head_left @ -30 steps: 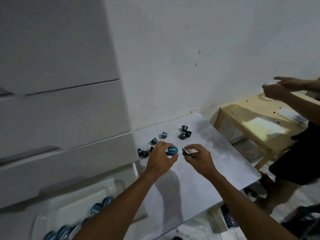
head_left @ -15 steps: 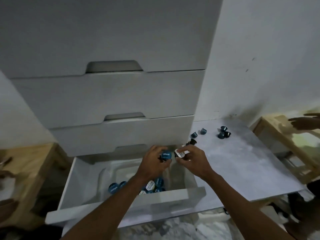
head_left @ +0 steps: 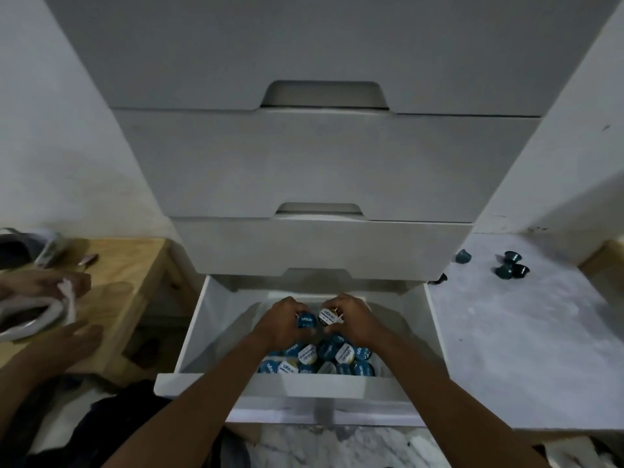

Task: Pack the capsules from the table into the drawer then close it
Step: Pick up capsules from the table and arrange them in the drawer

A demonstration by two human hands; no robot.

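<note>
**Both hands over the open drawer, each with a capsule**

The bottom drawer [head_left: 202, 319] of the white cabinet [head_left: 320, 170] stands pulled out, and it serves as the landmark here. Inside it, toward its front wall, lies a heap of capsules [head_left: 317, 358] with blue and white lids, resting in a clear liner. Above that heap, over the middle of the drawer, the left hand [head_left: 283, 324] and the right hand [head_left: 354, 320] hang side by side, nearly touching. The left hand's fingers [head_left: 287, 305] curl around a blue-lidded capsule [head_left: 306, 319], lid facing the camera. The right hand's fingers [head_left: 341, 302] pinch a white-lidded capsule [head_left: 327, 315] just beside it. Both forearms reach in over the drawer's front edge.

To the right of the drawer, the pale worktop [head_left: 523, 332] carries the loose capsules not yet packed: a dark cluster of three [head_left: 511, 265] well away from the drawer, a single one [head_left: 462, 256] nearer to it, and one more [head_left: 440, 278] right at the drawer's back corner, partly hidden by the cabinet.

To the left of the drawer stands a wooden table [head_left: 135, 265], where another person's hands [head_left: 50, 285] handle something white; what it is cannot be told.
</note>
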